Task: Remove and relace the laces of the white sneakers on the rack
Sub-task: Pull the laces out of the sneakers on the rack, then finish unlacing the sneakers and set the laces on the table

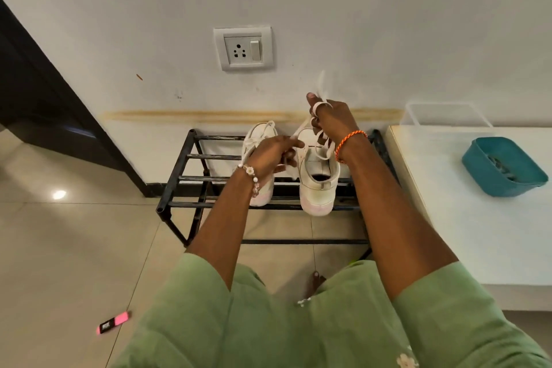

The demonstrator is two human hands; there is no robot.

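The person wears a loose, light green garment (268, 323) of soft, slightly creased cloth, with wide sleeves that end above the elbows and leave both forearms bare. Near the bottom right edge of the view the cloth carries a small pale flower motif (406, 361), and a tiny white trim detail (303, 302) sits at the garment's front edge. On the left wrist is a beaded bracelet (252, 178) with white and pinkish beads and one flower-shaped bead. On the right wrist is a thin braided thread band (348, 142) in orange and red. Both hands are bare, without gloves, left hand (273, 155) and right hand (334, 118) alike.
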